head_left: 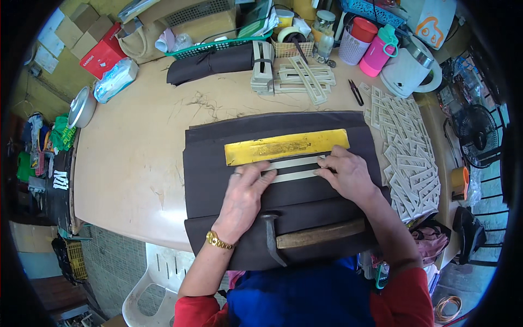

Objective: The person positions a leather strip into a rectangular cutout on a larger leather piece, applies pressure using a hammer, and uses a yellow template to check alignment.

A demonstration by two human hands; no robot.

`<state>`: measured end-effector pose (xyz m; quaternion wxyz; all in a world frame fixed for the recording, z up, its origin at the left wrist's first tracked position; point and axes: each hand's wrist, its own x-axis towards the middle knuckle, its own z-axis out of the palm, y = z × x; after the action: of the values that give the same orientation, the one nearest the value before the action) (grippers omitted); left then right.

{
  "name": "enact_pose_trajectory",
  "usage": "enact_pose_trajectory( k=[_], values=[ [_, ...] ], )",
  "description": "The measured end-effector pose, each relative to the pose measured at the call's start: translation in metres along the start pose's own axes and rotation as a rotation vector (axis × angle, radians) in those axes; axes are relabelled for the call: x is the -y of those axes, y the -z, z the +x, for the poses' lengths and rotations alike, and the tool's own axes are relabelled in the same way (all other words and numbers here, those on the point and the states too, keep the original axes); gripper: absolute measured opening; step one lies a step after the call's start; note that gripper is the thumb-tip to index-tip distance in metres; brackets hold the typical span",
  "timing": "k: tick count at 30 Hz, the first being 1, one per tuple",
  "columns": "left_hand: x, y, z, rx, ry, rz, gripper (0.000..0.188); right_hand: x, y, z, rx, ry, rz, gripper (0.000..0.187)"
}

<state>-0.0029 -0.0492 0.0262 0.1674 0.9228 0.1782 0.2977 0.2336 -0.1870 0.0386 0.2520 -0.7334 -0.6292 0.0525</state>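
Note:
A stack of dark brown fabric (218,199) lies before me at the table's front edge. On it rests a cream slotted frame (294,176), a thin rectangle with a long opening. My left hand (242,199) grips its left end, fingers closed, a gold watch (220,240) on the wrist. My right hand (348,173) pinches its right end between thumb and fingers. Just beyond the frame lies a flat yellow bar (286,147) with a worn, stained middle. Nearer to me, a hammer (320,234) with a wooden handle lies on the fabric.
To the right is a heap of similar cream frames (411,158). Small black thread snips (356,92) lie beyond the fabric. Along the back are a bundled stack of frames (262,71), rolled dark fabric (210,65), a pink bottle (376,57) and a white kettle (406,71).

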Motion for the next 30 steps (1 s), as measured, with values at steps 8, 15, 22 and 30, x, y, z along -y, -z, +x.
enact_pose_trajectory(
  k=[8,15,22,30],
  values=[
    [0.001,0.007,0.015,0.331,-0.083,-0.035,0.025,0.033,-0.036,0.031,0.036,0.337,-0.036,0.013],
    [0.003,-0.007,0.016,0.182,0.059,-0.077,0.028,0.022,-0.038,0.034,0.112,0.125,0.001,0.018],
    [0.003,-0.013,0.008,0.138,0.131,-0.088,0.031,-0.014,-0.008,-0.001,0.059,-0.014,-0.134,0.022],
    [0.007,-0.016,0.013,0.170,0.120,-0.084,0.025,-0.009,0.021,-0.011,0.089,0.021,-0.305,0.020]
  ],
)
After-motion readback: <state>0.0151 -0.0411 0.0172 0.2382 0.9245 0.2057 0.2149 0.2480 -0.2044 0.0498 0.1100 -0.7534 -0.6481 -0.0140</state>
